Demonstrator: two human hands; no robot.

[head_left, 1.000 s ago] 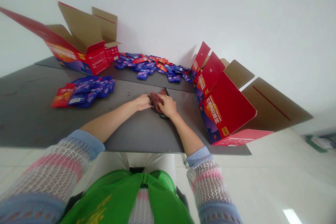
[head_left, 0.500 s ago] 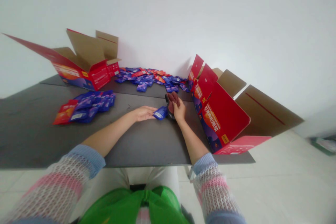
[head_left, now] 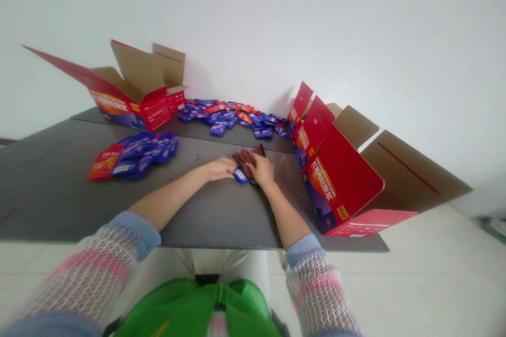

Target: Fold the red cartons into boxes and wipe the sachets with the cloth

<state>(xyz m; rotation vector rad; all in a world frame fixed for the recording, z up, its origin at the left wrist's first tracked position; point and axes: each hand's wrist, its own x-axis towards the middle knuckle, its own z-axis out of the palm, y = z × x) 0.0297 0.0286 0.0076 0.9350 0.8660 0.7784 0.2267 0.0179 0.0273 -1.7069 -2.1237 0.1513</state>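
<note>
My left hand is closed on the edge of a small blue sachet with a white label, just above the grey table. Fingers of my right hand are wrapped round a folded reddish-brown, cloth-like piece with a black edge; its exact kind is unclear. This brown piece meets the sachet and hides part of it. To the left of my hands lies a pile of blue sachets, with an orange-red sachet at its near left end.
Open red cartons stand at the left and the right, flaps up. A long heap of blue and red sachets lies along the wall. The grey table's front edge runs before my lap.
My right hand has turned and moved slightly left, bringing the brown piece over part of the sachet. My left hand keeps its grip. The view has shifted slightly.
</note>
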